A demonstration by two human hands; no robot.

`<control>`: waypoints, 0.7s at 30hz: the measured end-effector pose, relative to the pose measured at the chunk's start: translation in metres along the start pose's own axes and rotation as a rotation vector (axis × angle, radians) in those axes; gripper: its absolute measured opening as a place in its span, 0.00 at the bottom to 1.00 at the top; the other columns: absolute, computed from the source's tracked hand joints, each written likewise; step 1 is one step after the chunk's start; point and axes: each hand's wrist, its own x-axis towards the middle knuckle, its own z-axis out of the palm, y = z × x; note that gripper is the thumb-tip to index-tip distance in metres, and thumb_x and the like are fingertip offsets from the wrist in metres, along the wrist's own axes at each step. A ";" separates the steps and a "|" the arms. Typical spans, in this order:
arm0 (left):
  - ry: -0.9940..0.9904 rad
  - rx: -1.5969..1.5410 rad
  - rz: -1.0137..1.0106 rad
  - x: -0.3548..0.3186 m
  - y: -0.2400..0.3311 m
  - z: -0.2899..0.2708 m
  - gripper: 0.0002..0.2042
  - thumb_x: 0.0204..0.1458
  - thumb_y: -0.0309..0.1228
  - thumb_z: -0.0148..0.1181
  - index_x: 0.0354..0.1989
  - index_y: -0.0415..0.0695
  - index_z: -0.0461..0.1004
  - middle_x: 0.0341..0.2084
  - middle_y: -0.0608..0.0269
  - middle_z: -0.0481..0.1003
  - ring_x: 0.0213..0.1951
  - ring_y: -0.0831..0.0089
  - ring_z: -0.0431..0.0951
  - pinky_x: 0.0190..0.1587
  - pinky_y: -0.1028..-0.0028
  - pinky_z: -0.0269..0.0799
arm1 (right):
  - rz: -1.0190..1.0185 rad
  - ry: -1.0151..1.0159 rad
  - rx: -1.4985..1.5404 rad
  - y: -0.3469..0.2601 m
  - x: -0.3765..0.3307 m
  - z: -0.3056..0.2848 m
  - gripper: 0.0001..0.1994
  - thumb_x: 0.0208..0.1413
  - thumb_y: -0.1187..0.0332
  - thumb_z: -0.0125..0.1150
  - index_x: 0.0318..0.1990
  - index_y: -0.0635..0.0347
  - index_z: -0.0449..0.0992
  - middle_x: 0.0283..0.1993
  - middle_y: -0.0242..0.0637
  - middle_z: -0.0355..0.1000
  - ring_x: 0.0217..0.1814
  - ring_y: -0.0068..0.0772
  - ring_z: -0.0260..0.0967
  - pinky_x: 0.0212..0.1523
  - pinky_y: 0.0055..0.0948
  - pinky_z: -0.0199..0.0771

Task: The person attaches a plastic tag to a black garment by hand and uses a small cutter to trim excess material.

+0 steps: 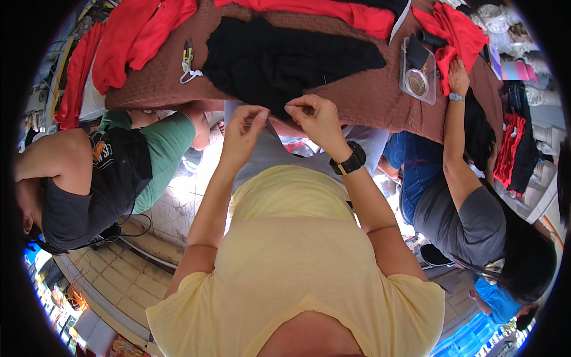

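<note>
Both of my hands are raised just off the near edge of the table, a short gap between them. My left hand point(245, 134) has its thumb and index finger pinched together. A matching pinch shows in my right hand point(316, 122), with a black watch on that wrist. Whatever lies between the fingertips is too fine to make out. Directly beyond them a bunched black garment point(267, 59) is spread on the table, partly hanging over its edge toward my lap. A thin pin-like object point(325, 78) sticks up at the garment's near right side.
Yellow-handled thread snips point(187, 58) with a white cord lie left on the brown tablecloth point(369, 104). A clear plastic box point(417, 74) stands right. Red garments point(140, 35) line the table. One co-worker point(101, 166) sits left; another point(461, 202) at right touches red cloth.
</note>
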 end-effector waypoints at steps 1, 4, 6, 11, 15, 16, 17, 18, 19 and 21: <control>0.137 0.129 0.037 0.002 -0.003 0.000 0.12 0.61 0.34 0.60 0.42 0.35 0.76 0.34 0.62 0.77 0.35 0.81 0.73 0.38 0.80 0.69 | -0.017 -0.003 -0.012 -0.003 0.000 0.000 0.06 0.50 0.74 0.69 0.35 0.66 0.82 0.28 0.37 0.75 0.29 0.25 0.74 0.32 0.25 0.73; 0.405 0.369 0.053 0.014 -0.001 0.002 0.13 0.59 0.36 0.63 0.38 0.36 0.75 0.30 0.63 0.76 0.30 0.82 0.72 0.32 0.79 0.66 | -0.059 -0.012 -0.031 -0.013 -0.002 -0.001 0.05 0.50 0.74 0.69 0.35 0.65 0.83 0.28 0.37 0.74 0.29 0.27 0.74 0.32 0.25 0.73; 0.389 0.332 -0.065 0.023 0.005 0.002 0.16 0.56 0.39 0.66 0.37 0.36 0.73 0.22 0.63 0.72 0.26 0.80 0.71 0.29 0.75 0.65 | -0.073 -0.017 -0.022 -0.018 -0.001 -0.001 0.05 0.51 0.74 0.69 0.35 0.65 0.83 0.29 0.35 0.73 0.29 0.25 0.73 0.32 0.24 0.72; 0.269 0.156 0.087 0.037 -0.002 -0.003 0.11 0.60 0.36 0.62 0.36 0.41 0.72 0.24 0.69 0.73 0.26 0.85 0.69 0.32 0.80 0.65 | -0.146 0.080 0.136 -0.026 0.004 -0.008 0.06 0.54 0.73 0.69 0.36 0.66 0.82 0.32 0.32 0.73 0.33 0.21 0.72 0.36 0.22 0.72; 0.117 -0.732 -0.030 0.039 0.014 -0.001 0.09 0.63 0.34 0.57 0.46 0.43 0.72 0.39 0.64 0.77 0.39 0.79 0.76 0.45 0.76 0.72 | -0.161 0.114 0.230 -0.021 0.013 -0.024 0.06 0.57 0.72 0.67 0.37 0.66 0.82 0.34 0.31 0.75 0.36 0.20 0.73 0.39 0.21 0.73; 0.047 -0.903 -0.205 0.040 0.025 0.001 0.11 0.64 0.35 0.56 0.49 0.42 0.71 0.43 0.60 0.76 0.43 0.75 0.77 0.49 0.72 0.73 | -0.143 0.103 0.244 -0.022 0.015 -0.027 0.06 0.57 0.72 0.67 0.38 0.66 0.81 0.34 0.32 0.76 0.37 0.20 0.73 0.40 0.22 0.73; -0.026 -1.070 -0.384 0.041 0.038 0.004 0.14 0.64 0.35 0.55 0.52 0.40 0.70 0.47 0.57 0.75 0.47 0.70 0.77 0.53 0.68 0.73 | -0.075 0.060 0.312 -0.024 0.016 -0.031 0.07 0.59 0.71 0.66 0.39 0.66 0.80 0.35 0.33 0.78 0.39 0.20 0.74 0.42 0.22 0.74; -0.100 -1.231 -0.561 0.043 0.046 0.007 0.16 0.64 0.35 0.54 0.55 0.38 0.68 0.51 0.54 0.74 0.52 0.66 0.77 0.56 0.64 0.73 | -0.068 0.047 0.335 -0.026 0.017 -0.032 0.07 0.59 0.71 0.65 0.39 0.66 0.80 0.35 0.33 0.78 0.39 0.20 0.75 0.42 0.22 0.74; -0.121 -1.262 -0.564 0.043 0.040 0.010 0.19 0.63 0.32 0.56 0.58 0.35 0.67 0.53 0.53 0.74 0.54 0.63 0.76 0.59 0.63 0.72 | -0.061 0.035 0.358 -0.028 0.019 -0.033 0.07 0.60 0.71 0.65 0.40 0.66 0.79 0.35 0.32 0.77 0.38 0.19 0.75 0.42 0.22 0.74; -0.158 -1.147 -0.501 0.042 0.036 0.018 0.17 0.62 0.31 0.57 0.56 0.35 0.69 0.53 0.54 0.74 0.54 0.65 0.76 0.59 0.65 0.72 | -0.055 0.011 0.369 -0.032 0.020 -0.035 0.07 0.61 0.70 0.64 0.40 0.66 0.78 0.34 0.32 0.77 0.38 0.19 0.75 0.42 0.22 0.74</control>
